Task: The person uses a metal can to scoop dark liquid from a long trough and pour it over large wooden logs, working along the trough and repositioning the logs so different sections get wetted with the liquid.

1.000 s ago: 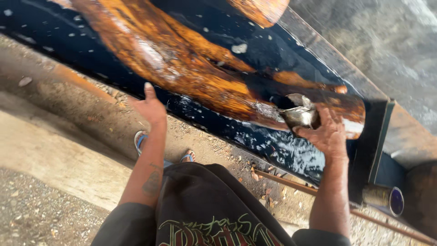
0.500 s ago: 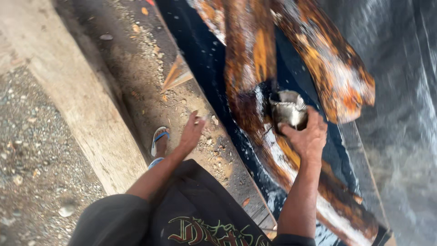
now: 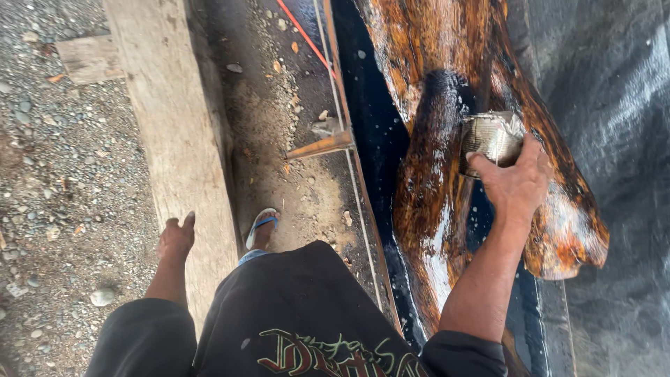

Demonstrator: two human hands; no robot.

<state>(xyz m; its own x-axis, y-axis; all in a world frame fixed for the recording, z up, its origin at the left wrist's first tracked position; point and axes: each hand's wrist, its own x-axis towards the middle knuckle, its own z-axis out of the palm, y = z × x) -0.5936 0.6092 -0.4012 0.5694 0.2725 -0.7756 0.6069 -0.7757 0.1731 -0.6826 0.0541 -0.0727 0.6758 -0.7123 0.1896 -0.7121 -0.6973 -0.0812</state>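
- Plastic sheeting, dark and glossy, fills the right side of the view, and the wet wood lies on it.
- Next in size, the wood slab: a big orange-brown piece with ragged edges, shining wet, running from the top of the view down toward the person's body, with a dark hollow patch near its middle.
- Left of it, a pale timber beam runs along the ground, with gravel on its far left side and packed dirt between it and the sheeting's edge.
- A thin metal frame lines the sheeting's left border, with a short rusty bar sticking out over the dirt.
- The person's black shirt takes up the bottom centre.
- Right hand, arm stretched out over the slab, is wrapped around a metal tin; fingers grip it from the near side and the tin is tipped on its side, just above the wet wood, beside the dark hollow.
- Left hand hangs free at the person's side over the edge of the beam, fingers loosely curled, holding nothing.
- Smallest of all, a foot in a blue-strapped sandal stands on the dirt just right of the beam.
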